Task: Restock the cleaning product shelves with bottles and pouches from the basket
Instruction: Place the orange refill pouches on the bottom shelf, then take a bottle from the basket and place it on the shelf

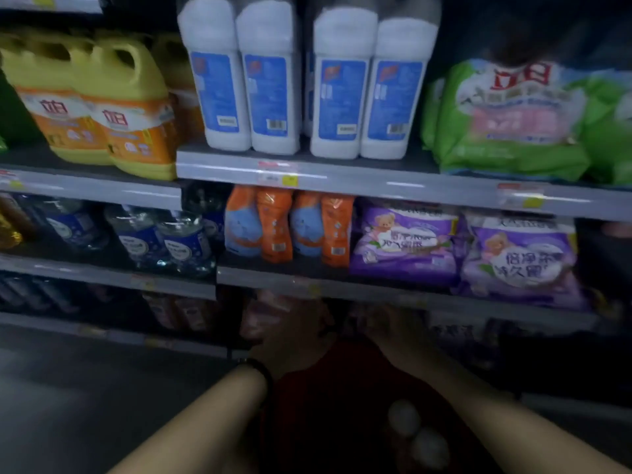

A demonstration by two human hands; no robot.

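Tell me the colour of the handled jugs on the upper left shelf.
Yellow jugs with orange labels, clearest in the head view.

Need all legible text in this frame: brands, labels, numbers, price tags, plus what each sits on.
"立白": red logo on the yellow jugs, upper left shelf.
"立白": top of the green pouch, upper right.
"倍净柔" / "持久留": right purple pouch, partly blurred, so read loosely.
The left purple pouch has similar print, too blurred to read.
The white bottles, orange pouches and price tags are too small or blurred to read.
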